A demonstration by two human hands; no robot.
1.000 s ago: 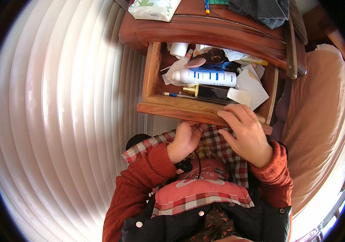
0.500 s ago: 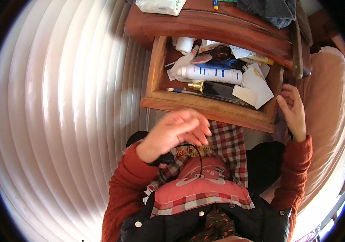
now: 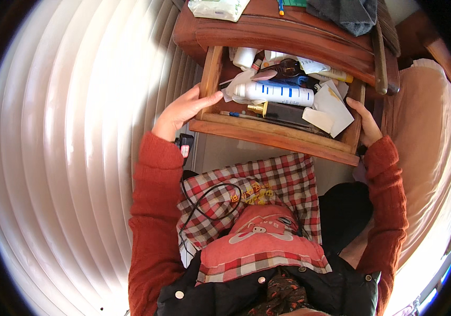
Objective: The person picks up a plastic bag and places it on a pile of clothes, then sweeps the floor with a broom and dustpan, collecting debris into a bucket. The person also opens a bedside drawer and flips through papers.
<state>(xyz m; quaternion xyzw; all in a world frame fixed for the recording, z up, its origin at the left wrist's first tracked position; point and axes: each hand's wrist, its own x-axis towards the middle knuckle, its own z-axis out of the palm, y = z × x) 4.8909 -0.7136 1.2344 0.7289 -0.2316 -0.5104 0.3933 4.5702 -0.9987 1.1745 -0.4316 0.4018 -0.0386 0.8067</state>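
A wooden drawer (image 3: 267,132) stands pulled out of a reddish-brown cabinet (image 3: 283,35). My left hand (image 3: 183,108) grips its left side wall, thumb over the top edge. On the opposite wall my right hand (image 3: 365,121) holds on, thumb inside and the other fingers hidden behind the wood. Inside lie a white spray can (image 3: 278,93) with blue marks, a dark bottle (image 3: 288,114) with a gold cap, white papers (image 3: 335,109), sunglasses (image 3: 288,67), a white bottle (image 3: 244,57) and a thin blue-and-white stick (image 3: 233,114).
On the cabinet top rest a white packet (image 3: 217,8) and dark grey cloth (image 3: 346,15). White pleated curtain (image 3: 78,147) hangs at the left; a bed with a peach cover (image 3: 420,126) stands at the right. A black cable (image 3: 204,210) loops over my checked apron (image 3: 288,171).
My left hand has gone from in front of the drawer up and left onto its left wall. My right hand has shifted slightly left, its thumb now over the right wall.
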